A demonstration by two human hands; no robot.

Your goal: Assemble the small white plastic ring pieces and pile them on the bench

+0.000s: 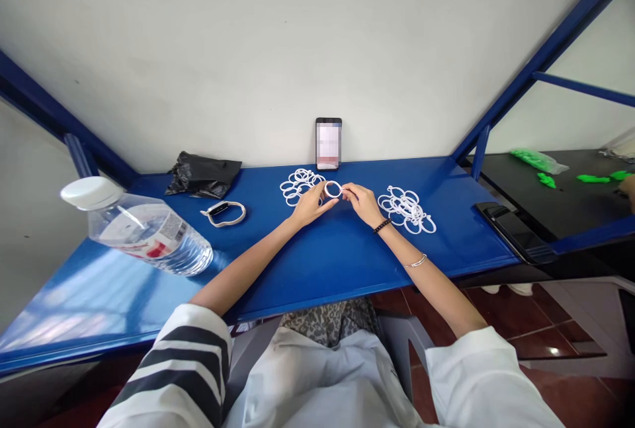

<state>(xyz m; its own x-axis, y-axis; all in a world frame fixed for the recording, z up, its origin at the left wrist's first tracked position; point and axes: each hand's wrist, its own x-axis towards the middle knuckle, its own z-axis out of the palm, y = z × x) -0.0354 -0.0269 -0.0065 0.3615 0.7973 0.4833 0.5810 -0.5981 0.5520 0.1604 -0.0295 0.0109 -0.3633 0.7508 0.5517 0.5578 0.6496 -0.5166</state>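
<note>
Over the blue table, my left hand (pixel 310 205) grips a white plastic ring (pixel 333 189) between thumb and fingers. My right hand (pixel 362 202) is closed at the ring's right side, its fingertips pinching the edge where a small knob seems to sit. A loose heap of white rings (pixel 301 183) lies behind and left of my left hand, partly covered by it. Another pile of white rings (pixel 407 208) lies to the right of my right hand; several of them overlap, and small knobs show on some.
A phone (pixel 328 143) leans upright against the wall. On the left are a black plastic bag (pixel 202 174), a watch (pixel 224 214) and a large water bottle (pixel 143 229). A dark phone-like object (pixel 510 228) lies at the table's right edge. Green pieces (pixel 594 178) lie on the neighbouring black table.
</note>
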